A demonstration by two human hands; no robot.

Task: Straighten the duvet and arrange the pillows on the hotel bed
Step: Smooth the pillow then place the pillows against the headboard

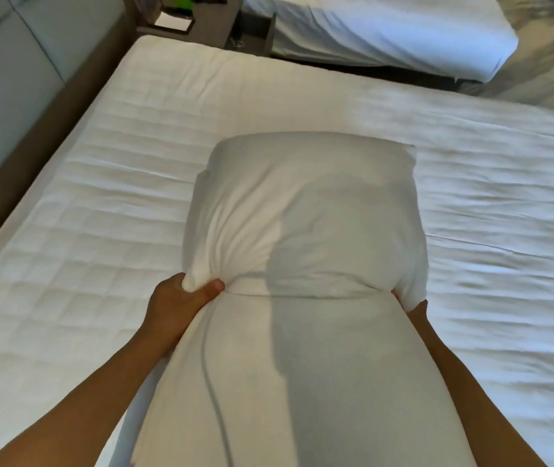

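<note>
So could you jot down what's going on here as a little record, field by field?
held item: plump white fabric pillow, far end over the bed
left hand: grips the pillow's near left corner, thumb on top
right hand: mostly hidden behind the near right corner, appears to grip it
surface: white quilted mattress cover on the bed
headboard: pale padded panels, left edge
beyond: brown wooden nightstand, second white bed
duvet: none clearly seen

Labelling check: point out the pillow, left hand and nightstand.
pillow [305,210]: head view, middle of its upper face.
left hand [181,298]: head view, back of the hand gripping the pillow's corner.
nightstand [201,18]: head view, its top surface.
</note>
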